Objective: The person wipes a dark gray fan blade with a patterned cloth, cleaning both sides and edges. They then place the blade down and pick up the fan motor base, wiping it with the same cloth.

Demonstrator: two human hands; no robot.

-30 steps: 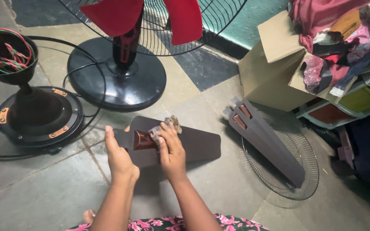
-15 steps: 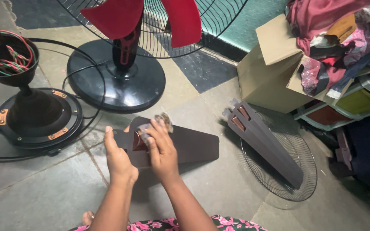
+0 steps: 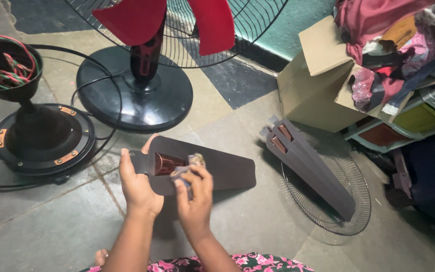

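A dark brown ceiling-fan blade with a copper-coloured trim piece lies over the tiled floor in front of me. My left hand grips the blade's narrow end. My right hand is closed on a small grey cloth and presses it on the blade just right of the copper piece.
A black ceiling-fan motor with coloured wires sits at left. A pedestal fan with red blades stands ahead, its cord looping on the floor. Two more blades rest on a wire grille. A cardboard box and clothes stand at right.
My right hand with the cloth slid left over the copper piece, then back down and right, uncovering it. My left hand kept its hold on the blade.
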